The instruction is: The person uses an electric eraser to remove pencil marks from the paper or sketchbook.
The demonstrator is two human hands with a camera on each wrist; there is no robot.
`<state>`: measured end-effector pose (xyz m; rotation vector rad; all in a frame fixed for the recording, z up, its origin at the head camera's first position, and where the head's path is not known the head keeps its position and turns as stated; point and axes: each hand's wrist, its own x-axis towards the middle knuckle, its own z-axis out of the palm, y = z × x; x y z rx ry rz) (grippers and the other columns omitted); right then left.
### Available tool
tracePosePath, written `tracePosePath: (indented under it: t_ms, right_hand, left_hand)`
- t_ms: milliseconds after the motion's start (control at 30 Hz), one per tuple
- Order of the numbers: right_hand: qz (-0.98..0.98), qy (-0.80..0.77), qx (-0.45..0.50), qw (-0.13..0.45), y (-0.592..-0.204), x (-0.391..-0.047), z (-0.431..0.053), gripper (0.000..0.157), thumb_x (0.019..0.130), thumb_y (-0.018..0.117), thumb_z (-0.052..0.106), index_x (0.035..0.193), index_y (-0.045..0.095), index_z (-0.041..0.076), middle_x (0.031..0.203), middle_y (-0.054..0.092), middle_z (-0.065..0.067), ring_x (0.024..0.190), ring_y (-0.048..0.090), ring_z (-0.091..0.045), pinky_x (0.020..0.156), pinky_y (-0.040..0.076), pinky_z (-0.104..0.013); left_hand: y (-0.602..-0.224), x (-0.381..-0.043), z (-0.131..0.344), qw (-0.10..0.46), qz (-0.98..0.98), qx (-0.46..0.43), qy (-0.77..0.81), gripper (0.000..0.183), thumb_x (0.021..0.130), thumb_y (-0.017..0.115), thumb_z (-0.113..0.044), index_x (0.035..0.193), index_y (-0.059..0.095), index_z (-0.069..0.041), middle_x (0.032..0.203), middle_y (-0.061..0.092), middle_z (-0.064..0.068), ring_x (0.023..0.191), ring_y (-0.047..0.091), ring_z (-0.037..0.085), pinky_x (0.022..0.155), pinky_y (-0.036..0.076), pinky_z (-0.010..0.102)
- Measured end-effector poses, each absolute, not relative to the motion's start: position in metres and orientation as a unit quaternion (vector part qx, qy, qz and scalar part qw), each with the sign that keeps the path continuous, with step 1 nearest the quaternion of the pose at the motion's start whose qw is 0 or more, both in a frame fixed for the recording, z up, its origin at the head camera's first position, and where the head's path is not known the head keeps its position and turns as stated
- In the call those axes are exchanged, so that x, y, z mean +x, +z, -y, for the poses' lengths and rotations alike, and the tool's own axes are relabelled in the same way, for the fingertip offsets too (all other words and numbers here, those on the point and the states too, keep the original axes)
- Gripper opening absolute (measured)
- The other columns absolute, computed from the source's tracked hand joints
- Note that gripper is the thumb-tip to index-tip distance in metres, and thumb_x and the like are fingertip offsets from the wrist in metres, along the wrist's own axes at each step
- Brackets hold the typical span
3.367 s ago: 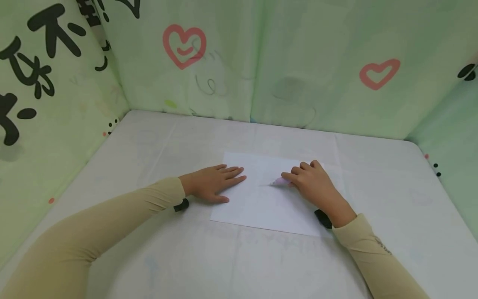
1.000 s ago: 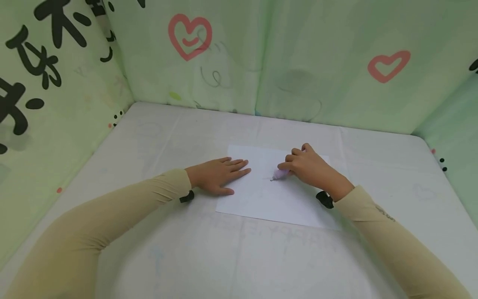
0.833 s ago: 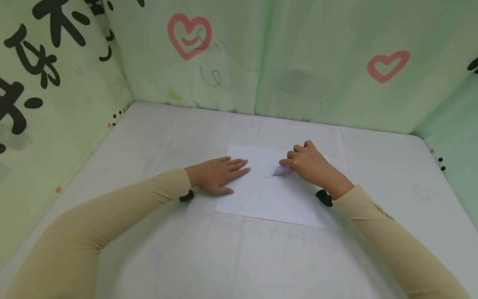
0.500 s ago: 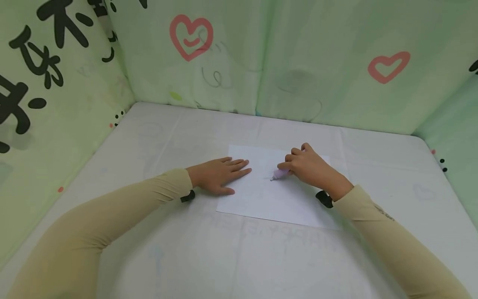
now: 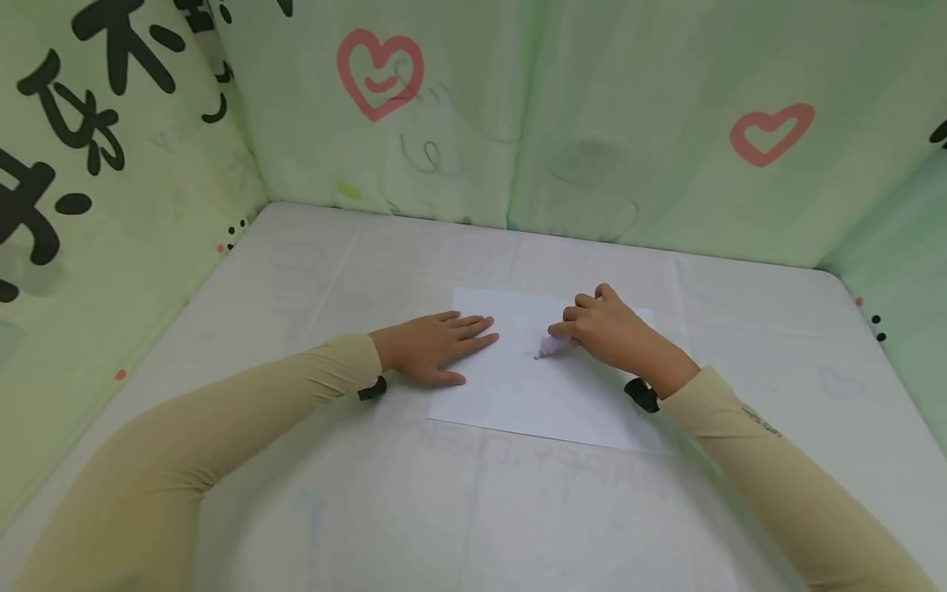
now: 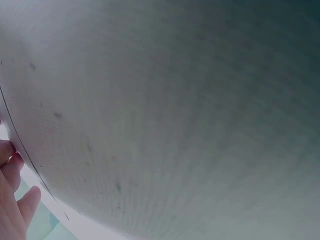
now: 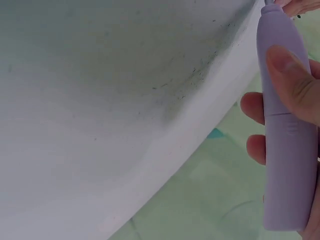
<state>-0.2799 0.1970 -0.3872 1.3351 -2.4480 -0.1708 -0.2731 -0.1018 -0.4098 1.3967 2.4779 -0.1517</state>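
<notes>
A white sheet of paper (image 5: 503, 403) lies on the table, with a faint grey mark near its middle. My left hand (image 5: 432, 349) rests flat on the sheet's left side, fingers spread. In the left wrist view, part of that hand (image 6: 15, 200) shows at the left edge. My right hand (image 5: 614, 333) grips a lilac electric eraser (image 7: 290, 175) with thumb and curled fingers. Its narrow metal tip points down and left, right at the paper by the faint mark. In the right wrist view, dark crumbs (image 7: 195, 75) lie scattered near the tip.
A white cloth with faint printed marks covers the table (image 5: 370, 510). Green curtains (image 5: 629, 123) with hearts and black characters stand behind and at both sides. Black straps (image 5: 641, 395) sit at both wrists.
The right hand has made small back-and-forth strokes with the electric eraser; the tip is slightly nearer than 0.8 s ago. The left hand stays put on the paper. The head view has shifted slightly.
</notes>
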Motion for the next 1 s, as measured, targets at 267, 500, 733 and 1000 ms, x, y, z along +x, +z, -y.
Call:
tracePosePath:
  t_ms: [267, 500, 733, 1000]
  right_hand:
    - [0.86, -0.061, 0.475, 0.176, -0.3858, -0.2805, -0.1954, 0.025, 0.068, 0.081, 0.008, 0.088, 0.071, 0.021, 0.072, 0.065, 0.0, 0.067, 0.05, -0.019, 0.068, 0.037, -0.039]
    - [0.856, -0.064, 0.479, 0.186, -0.3842, -0.2813, -0.1947, 0.025, 0.068, 0.081, 0.007, 0.086, 0.071, 0.021, 0.071, 0.063, 0.0, 0.065, 0.049, -0.018, 0.067, 0.036, -0.038]
    - [0.854, -0.064, 0.48, 0.19, -0.3826, -0.2812, -0.1934, 0.025, 0.068, 0.081, 0.007, 0.085, 0.07, 0.021, 0.07, 0.062, 0.0, 0.065, 0.048, -0.019, 0.067, 0.036, -0.037]
    - [0.851, -0.077, 0.485, 0.184, -0.3816, -0.2812, -0.1919, 0.026, 0.068, 0.081, 0.008, 0.086, 0.069, 0.021, 0.071, 0.063, 0.001, 0.067, 0.05, -0.018, 0.069, 0.038, -0.038]
  left_hand:
    - [-0.4098, -0.2739, 0.1023, 0.143, -0.86, 0.487, -0.056, 0.073, 0.096, 0.036, -0.051, 0.153, 0.006, -0.016, 0.16, 0.005, 0.007, 0.148, 0.009, 0.021, 0.12, 0.012, 0.043]
    - [-0.4105, -0.2741, 0.1034, 0.139, -0.859, 0.491, -0.05, 0.073, 0.096, 0.037, -0.051, 0.153, 0.007, -0.016, 0.16, 0.006, 0.008, 0.148, 0.01, 0.021, 0.12, 0.012, 0.042]
    - [-0.4107, -0.2742, 0.104, 0.137, -0.859, 0.491, -0.046, 0.073, 0.096, 0.036, -0.051, 0.153, 0.008, -0.016, 0.16, 0.007, 0.008, 0.148, 0.01, 0.021, 0.12, 0.012, 0.042]
    - [-0.408, -0.273, 0.1029, 0.143, -0.859, 0.489, -0.044, 0.073, 0.096, 0.036, -0.051, 0.153, 0.008, -0.015, 0.16, 0.007, 0.008, 0.148, 0.01, 0.021, 0.12, 0.012, 0.042]
